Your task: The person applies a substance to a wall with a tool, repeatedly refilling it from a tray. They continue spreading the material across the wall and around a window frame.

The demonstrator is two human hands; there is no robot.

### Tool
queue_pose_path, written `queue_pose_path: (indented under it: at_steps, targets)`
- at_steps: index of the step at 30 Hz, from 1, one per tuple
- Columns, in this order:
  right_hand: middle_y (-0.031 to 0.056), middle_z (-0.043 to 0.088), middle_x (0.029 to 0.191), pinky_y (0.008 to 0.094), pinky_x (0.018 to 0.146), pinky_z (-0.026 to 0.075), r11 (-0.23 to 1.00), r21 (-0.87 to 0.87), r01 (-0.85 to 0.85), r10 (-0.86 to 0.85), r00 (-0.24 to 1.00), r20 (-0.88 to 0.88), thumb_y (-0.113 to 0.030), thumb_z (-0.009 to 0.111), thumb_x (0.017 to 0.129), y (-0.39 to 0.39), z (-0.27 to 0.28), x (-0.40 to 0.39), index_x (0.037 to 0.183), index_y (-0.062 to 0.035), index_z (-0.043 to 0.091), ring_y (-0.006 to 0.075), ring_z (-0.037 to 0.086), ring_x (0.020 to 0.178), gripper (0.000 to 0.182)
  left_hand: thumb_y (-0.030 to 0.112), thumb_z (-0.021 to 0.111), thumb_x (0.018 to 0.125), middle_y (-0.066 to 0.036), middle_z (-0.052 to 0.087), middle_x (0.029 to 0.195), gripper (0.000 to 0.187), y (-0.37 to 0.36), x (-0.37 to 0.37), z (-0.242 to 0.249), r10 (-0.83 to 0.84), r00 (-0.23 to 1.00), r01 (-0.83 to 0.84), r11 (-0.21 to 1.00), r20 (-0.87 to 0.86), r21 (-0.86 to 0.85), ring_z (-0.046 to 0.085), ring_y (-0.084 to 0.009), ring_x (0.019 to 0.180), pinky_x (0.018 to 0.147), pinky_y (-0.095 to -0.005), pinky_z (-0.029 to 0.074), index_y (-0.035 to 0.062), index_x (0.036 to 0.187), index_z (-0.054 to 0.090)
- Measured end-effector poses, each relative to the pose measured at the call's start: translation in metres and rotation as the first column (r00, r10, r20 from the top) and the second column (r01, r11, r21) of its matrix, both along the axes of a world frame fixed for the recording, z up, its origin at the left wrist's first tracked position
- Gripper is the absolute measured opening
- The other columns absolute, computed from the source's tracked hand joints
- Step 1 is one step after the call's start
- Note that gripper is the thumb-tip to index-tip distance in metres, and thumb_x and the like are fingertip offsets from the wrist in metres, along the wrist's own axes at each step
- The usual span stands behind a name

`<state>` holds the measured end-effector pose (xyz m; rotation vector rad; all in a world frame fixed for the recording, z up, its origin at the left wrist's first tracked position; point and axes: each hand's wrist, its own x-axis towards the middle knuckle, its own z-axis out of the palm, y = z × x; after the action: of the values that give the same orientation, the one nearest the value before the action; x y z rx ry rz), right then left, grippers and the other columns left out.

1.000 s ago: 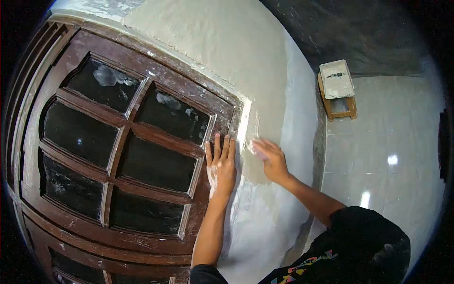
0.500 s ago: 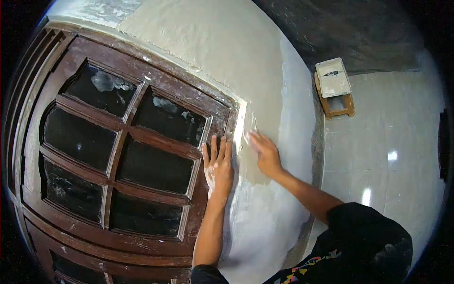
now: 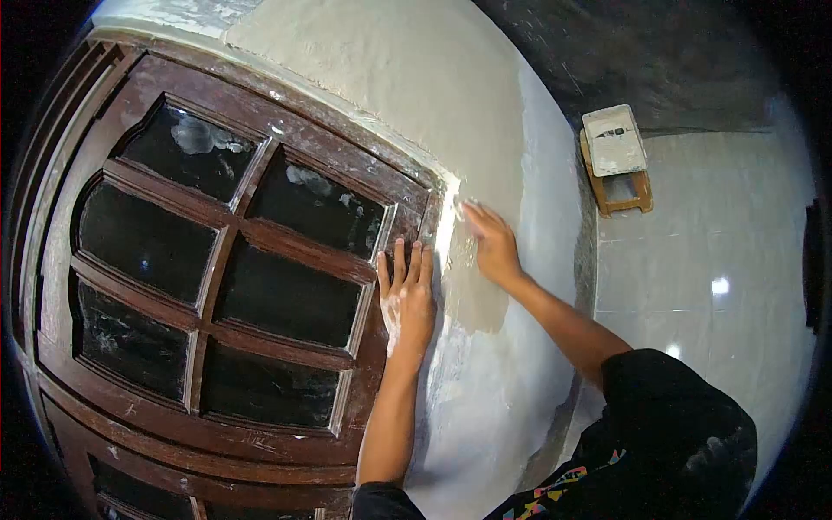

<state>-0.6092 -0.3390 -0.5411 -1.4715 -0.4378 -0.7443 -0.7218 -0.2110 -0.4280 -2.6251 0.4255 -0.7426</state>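
Note:
My left hand lies flat with fingers spread on the brown wooden window frame, beside its glass panes. White powder coats its back and thumb side. My right hand is at the wall's beige plaster coat, close to the frame's upper right corner. Its fingers are pressed together, with whitish paste at the tips. Whatever they may hold is hidden. A pale strip of wet-looking plaster runs down the joint between frame and wall, between my two hands.
A plastic stool stands on the tiled floor by the wall, bearing a white smeared tray with a small dark tool in it. A dark wall lies beyond.
My right hand has moved up along the wall edge beside the frame, still with its fingers together. My left hand stays flat on the frame. The view has shifted slightly.

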Motion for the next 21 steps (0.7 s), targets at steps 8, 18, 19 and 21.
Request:
queue_pose_path:
  at_steps: [8,18,19,21]
  targets:
    - [0.0181,0.059,0.137,0.0424,0.109,0.040,0.985,-0.033,-0.170,0.171,0.984,0.041,0.020,0.042,0.074,-0.012,-0.033,-0.081,0.135,-0.0057,0.058,0.0363,0.052,0.131,0.068,-0.005,0.054,0.080,-0.014,0.058,0.139,0.054,-0.001,0.001,0.001,-0.014,1.000,0.014,1.000,0.009,-0.005,0.040,-0.0334,0.142,0.120,-0.0543,0.019,0.0031,0.132,0.059]
    - [0.0206,0.055,0.140,0.0410,0.108,0.043,1.000,-0.016,0.011,-0.010,1.000,0.026,0.020,0.040,0.077,0.002,-0.034,-0.007,0.138,-0.0057,0.055,0.0370,0.049,0.134,0.068,-0.001,0.054,0.083,-0.015,0.060,0.136,0.046,-0.005,0.000,0.004,-0.024,0.999,0.024,1.000,0.025,0.008,0.043,-0.0343,0.139,0.119,-0.0547,0.022,0.0016,0.129,0.061]
    - [0.0206,0.055,0.140,0.0416,0.110,0.041,0.998,-0.019,-0.054,0.054,0.998,-0.020,0.020,0.041,0.077,0.002,-0.039,-0.027,0.138,-0.0042,0.055,0.0375,0.049,0.134,0.067,-0.006,0.056,0.080,-0.015,0.060,0.136,0.050,-0.005,0.001,0.003,-0.024,0.999,0.025,0.999,0.023,-0.024,0.042,-0.0344,0.140,0.120,-0.0542,0.020,0.0026,0.128,0.061]
    - [0.0209,0.056,0.139,0.0429,0.112,0.038,0.987,-0.064,-0.144,0.141,0.989,-0.046,0.019,0.042,0.079,-0.002,-0.047,-0.075,0.137,-0.0013,0.055,0.0381,0.049,0.134,0.063,-0.006,0.056,0.080,-0.015,0.060,0.136,0.049,-0.006,0.002,0.004,-0.025,0.999,0.026,0.999,0.028,-0.030,0.043,-0.0342,0.140,0.120,-0.0543,0.020,0.0027,0.128,0.061]
